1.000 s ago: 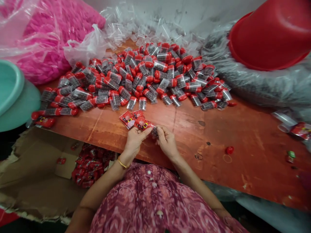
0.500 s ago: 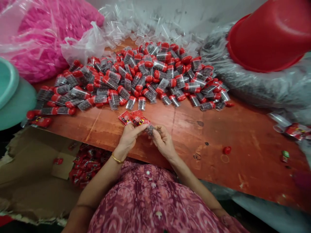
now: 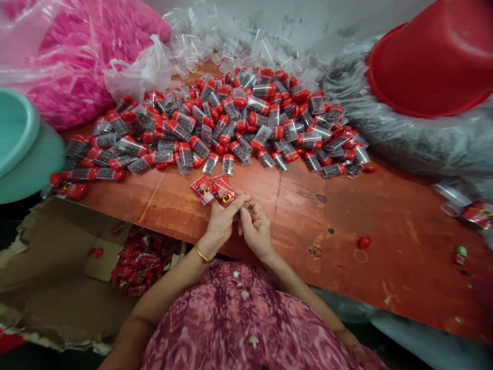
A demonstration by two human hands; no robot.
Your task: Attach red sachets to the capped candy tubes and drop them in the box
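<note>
My left hand (image 3: 222, 222) and my right hand (image 3: 254, 228) meet at the near edge of a reddish wooden table (image 3: 292, 205). Both are pinched together, fingertips touching. The left hand's fingers rest against a strip of red printed sachets (image 3: 214, 188) lying just beyond them. Whatever sits between the fingertips of the two hands is hidden. A big heap of small clear tubes with red caps (image 3: 231, 123), filled with dark beads, spreads across the table beyond the hands.
A pink-filled plastic bag (image 3: 73, 56) and teal basins (image 3: 23, 149) lie left. Right are an overturned red basin (image 3: 435, 61) on a sack of dark beads (image 3: 416, 133), and a loose red cap (image 3: 363, 241). A cardboard box (image 3: 57, 288) holding red packets (image 3: 142, 259) sits below left.
The small dark-filled tube seen between the fingertips earlier is now hidden as both hands close together and draw slightly toward me. The sachet strip stays in place.
</note>
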